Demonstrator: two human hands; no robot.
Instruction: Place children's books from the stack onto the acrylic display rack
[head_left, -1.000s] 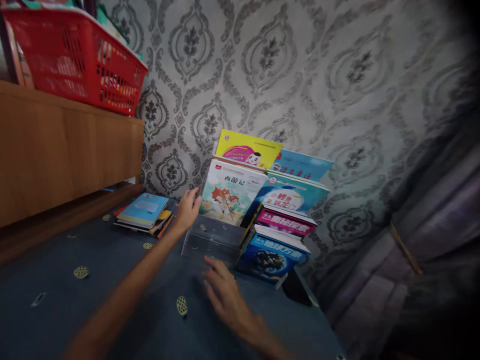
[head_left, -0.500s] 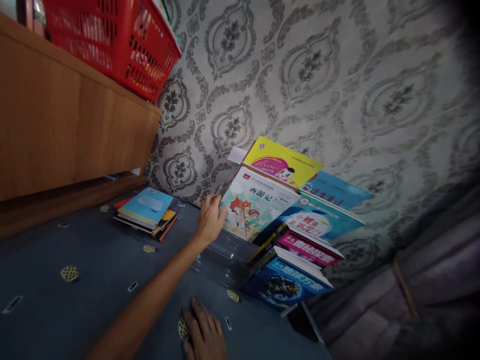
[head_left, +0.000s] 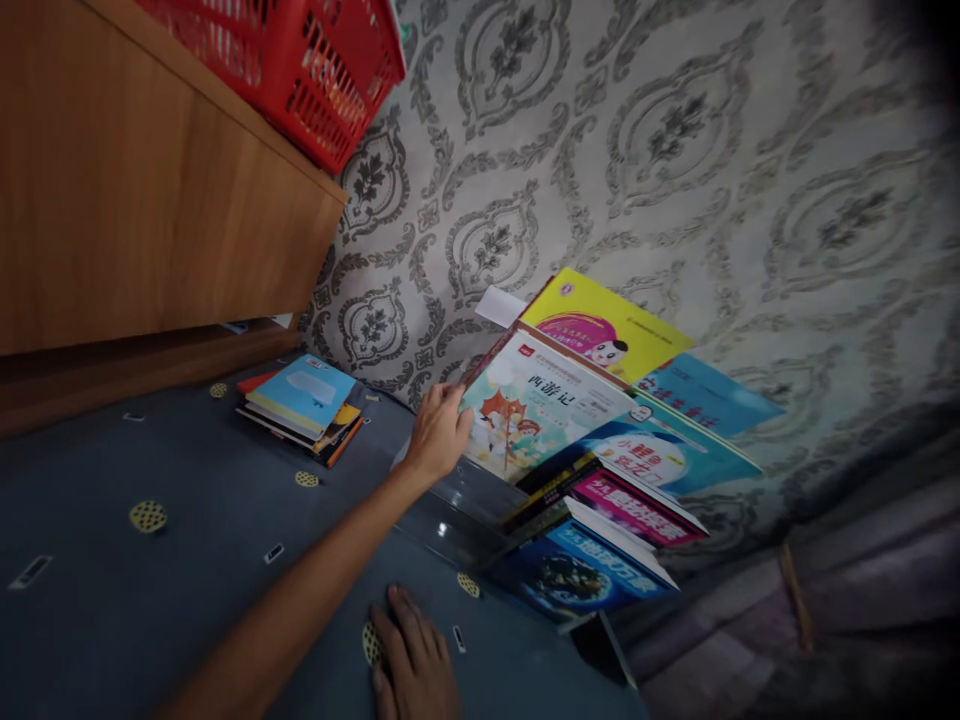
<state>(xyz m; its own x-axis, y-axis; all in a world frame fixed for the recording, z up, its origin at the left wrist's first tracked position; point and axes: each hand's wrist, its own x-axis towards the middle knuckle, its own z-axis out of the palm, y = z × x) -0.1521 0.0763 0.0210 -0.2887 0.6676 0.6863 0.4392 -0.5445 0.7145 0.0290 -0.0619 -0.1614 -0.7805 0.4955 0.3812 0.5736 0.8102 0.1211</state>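
My left hand (head_left: 439,432) reaches in from the lower left, its fingers and thumb closed at the left edge of a white picture book (head_left: 544,400). That book leans in a row with a yellow book (head_left: 622,330), a teal book (head_left: 675,450), a pink-covered book (head_left: 637,505) and a dark blue book (head_left: 574,575). A clear glossy holder (head_left: 450,515) lies under and beside the row. My right hand (head_left: 416,650) rests palm down on the dark cloth, fingers apart, with nothing in it.
A small stack of books (head_left: 304,400) lies on the dark patterned cloth (head_left: 210,590) at the left. Above it stands a wooden cabinet (head_left: 165,210) with a red basket (head_left: 330,85) on top. Patterned wallpaper is behind the books, and a curtain (head_left: 720,630) hangs at the lower right.
The view has shifted, so the books, basket and left hand appear farther right. My left hand stays at the white book's edge, and my right hand remains on the cloth.
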